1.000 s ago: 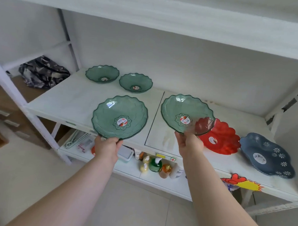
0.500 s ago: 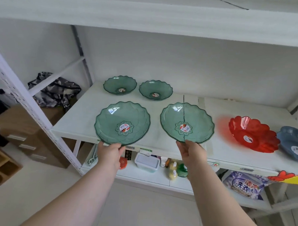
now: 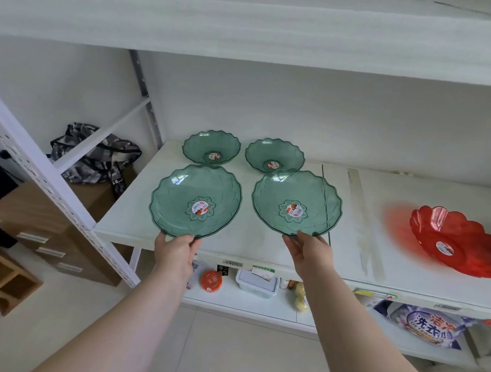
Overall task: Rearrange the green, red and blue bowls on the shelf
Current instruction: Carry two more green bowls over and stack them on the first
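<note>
Each of the hands, left (image 3: 176, 254) and right (image 3: 309, 254), pinches the near rim of a large green bowl (image 3: 195, 202), (image 3: 297, 205), tilting both over the shelf (image 3: 349, 218), seemingly to place them.

Both forearms bare, no sleeves in view; left hand (image 3: 175, 257), right hand (image 3: 310, 254) ungloved.

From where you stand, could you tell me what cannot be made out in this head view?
- Blue bowl: cut off by the right edge; only a sliver shows beside the red bowl.
- Whether the large green bowls rest on the shelf or are lifted: unclear from above.
- Bowl stickers' print: too small.
- Left hand and right hand fingertips: hidden under the rims.
</note>
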